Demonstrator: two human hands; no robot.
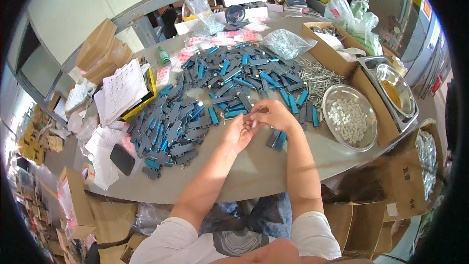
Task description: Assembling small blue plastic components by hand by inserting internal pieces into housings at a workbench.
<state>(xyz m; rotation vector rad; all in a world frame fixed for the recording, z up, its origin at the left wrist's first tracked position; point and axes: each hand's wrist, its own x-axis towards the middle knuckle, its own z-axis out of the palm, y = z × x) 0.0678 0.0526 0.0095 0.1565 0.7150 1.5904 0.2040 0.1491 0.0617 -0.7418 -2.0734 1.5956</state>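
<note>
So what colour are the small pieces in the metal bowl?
White pieces, seen best in the head view.

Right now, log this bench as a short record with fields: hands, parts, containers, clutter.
hands: left hand and right hand meet over the table, pinching a small pale piece too small to identify
parts: pile of grey-and-blue parts beyond the hands; two more just under the right hand
screws: loose heap right of the pile
containers: steel bowl of small white pieces; steel tray behind it; cardboard box
clutter: papers; phone; small fan
</note>
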